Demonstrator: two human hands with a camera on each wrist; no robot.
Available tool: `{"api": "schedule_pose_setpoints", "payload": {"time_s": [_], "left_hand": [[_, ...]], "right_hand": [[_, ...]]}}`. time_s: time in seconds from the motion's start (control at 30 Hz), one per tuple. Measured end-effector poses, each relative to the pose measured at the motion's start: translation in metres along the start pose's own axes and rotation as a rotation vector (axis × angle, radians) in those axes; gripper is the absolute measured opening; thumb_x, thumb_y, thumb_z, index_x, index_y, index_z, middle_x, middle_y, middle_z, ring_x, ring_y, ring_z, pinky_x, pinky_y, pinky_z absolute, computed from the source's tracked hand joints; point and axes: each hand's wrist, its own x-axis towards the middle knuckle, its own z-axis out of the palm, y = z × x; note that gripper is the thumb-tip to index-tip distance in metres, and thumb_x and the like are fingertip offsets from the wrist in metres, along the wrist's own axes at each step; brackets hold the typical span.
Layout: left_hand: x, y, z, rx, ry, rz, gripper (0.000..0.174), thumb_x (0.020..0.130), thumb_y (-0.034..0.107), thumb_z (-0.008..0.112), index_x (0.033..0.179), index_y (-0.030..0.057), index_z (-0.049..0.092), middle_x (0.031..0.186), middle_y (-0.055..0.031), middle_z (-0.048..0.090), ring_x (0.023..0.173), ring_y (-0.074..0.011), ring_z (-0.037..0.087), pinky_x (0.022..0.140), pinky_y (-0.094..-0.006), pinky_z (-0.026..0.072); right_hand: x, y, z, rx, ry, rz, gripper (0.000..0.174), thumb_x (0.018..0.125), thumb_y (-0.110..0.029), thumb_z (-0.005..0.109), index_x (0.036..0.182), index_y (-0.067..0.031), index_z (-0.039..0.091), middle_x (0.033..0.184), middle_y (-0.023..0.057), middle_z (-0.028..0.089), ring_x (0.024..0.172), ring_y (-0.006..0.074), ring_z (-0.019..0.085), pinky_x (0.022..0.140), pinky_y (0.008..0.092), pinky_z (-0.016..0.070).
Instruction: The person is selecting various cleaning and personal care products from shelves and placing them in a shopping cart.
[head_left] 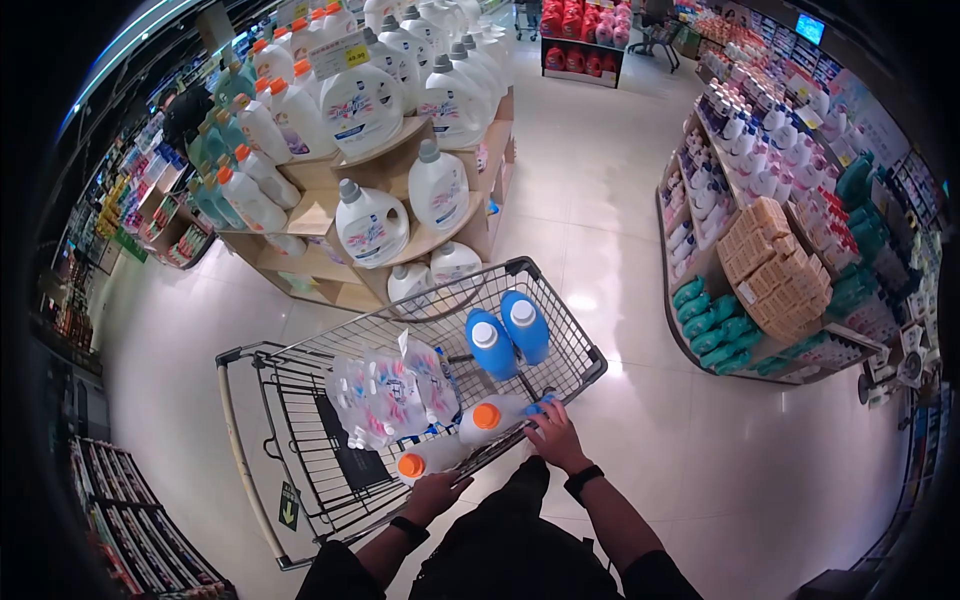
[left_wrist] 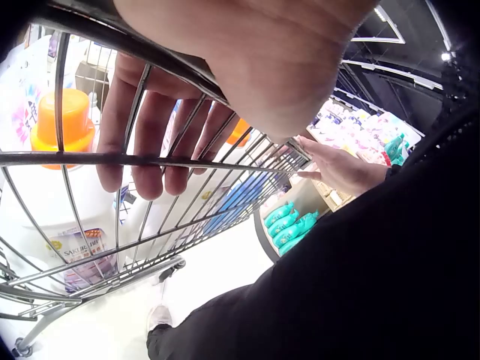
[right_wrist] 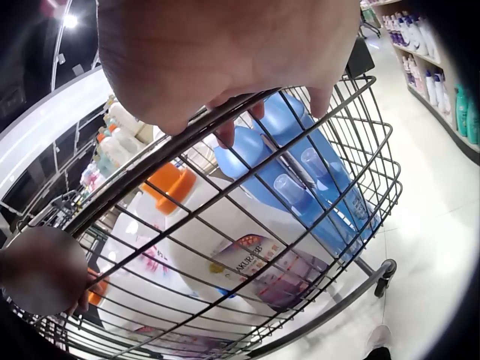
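A wire shopping cart (head_left: 521, 266) stands in front of me. My left hand (head_left: 437, 495) grips its near side rail, the fingers hooked over and hanging inside the wires beside a white bottle with an orange cap (left_wrist: 64, 124). Further right along the same rail, my right hand (head_left: 556, 437) holds on, fingertips curled over the edge in the right wrist view. A second orange-capped white bottle (right_wrist: 225, 232) stands below it, with small blue bottles (right_wrist: 300, 199) close by. Two large blue bottles (head_left: 490, 345) with white caps sit at the cart's far end.
Clear-wrapped packs (head_left: 395, 395) lie in the cart near its handle (head_left: 240, 455). A wooden display (head_left: 440, 235) of large white detergent bottles (head_left: 365, 225) rises just beyond. Across the pale floor (head_left: 600, 260), right, stands a shelf island with green pouches (head_left: 712, 325) and stacked brown packs (head_left: 770, 260).
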Motion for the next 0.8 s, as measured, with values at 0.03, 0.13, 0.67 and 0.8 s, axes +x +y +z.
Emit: {"api": "schedule_pose_setpoints", "payload": {"time_s": [0.03,0.13,0.67,0.8], "left_hand": [[0.004,-0.003,-0.003,0.03,0.006,0.011,0.046,0.09,0.057,0.052,0.098,0.0142,0.068,0.076,-0.0124,0.067,0.07,-0.034,0.066,0.062,-0.0457,0.0513],[0.012,0.023,0.011,0.019,0.046,-0.004,0.046,0.089,0.058,0.052,0.097,0.0157,0.068,0.076,-0.0113,0.068,0.069,-0.0325,0.066,0.059,-0.0444,0.0512],[0.106,0.117,-0.001,-0.029,0.139,-0.015,0.05,0.09,0.055,0.054,0.082,0.0083,0.07,0.062,-0.0153,0.063,0.059,-0.0358,0.063,0.055,-0.0473,0.0483],[0.129,0.141,0.001,-0.076,0.142,-0.041,0.05,0.09,0.055,0.054,0.083,0.0076,0.07,0.062,-0.0155,0.063,0.06,-0.0357,0.063,0.056,-0.0476,0.0486]], "right_hand": [[0.002,-0.002,0.001,-0.001,0.0,0.0,0.033,0.088,-0.031,0.064,0.112,-0.0083,0.062,0.129,0.0181,0.05,0.13,0.0392,0.037,0.107,0.0464,0.0347],[0.005,0.023,-0.011,-0.048,0.028,-0.024,0.034,0.088,-0.031,0.064,0.113,-0.0076,0.062,0.129,0.0184,0.05,0.13,0.0391,0.037,0.107,0.0464,0.0351],[0.081,0.108,-0.066,-0.08,0.032,0.015,0.028,0.089,-0.027,0.06,0.107,-0.0049,0.061,0.127,0.0196,0.05,0.127,0.0417,0.04,0.102,0.0482,0.0387],[0.101,0.131,-0.083,-0.044,0.026,0.036,0.028,0.089,-0.026,0.059,0.105,-0.0035,0.062,0.126,0.0198,0.051,0.127,0.0421,0.039,0.104,0.0469,0.0371]]}}
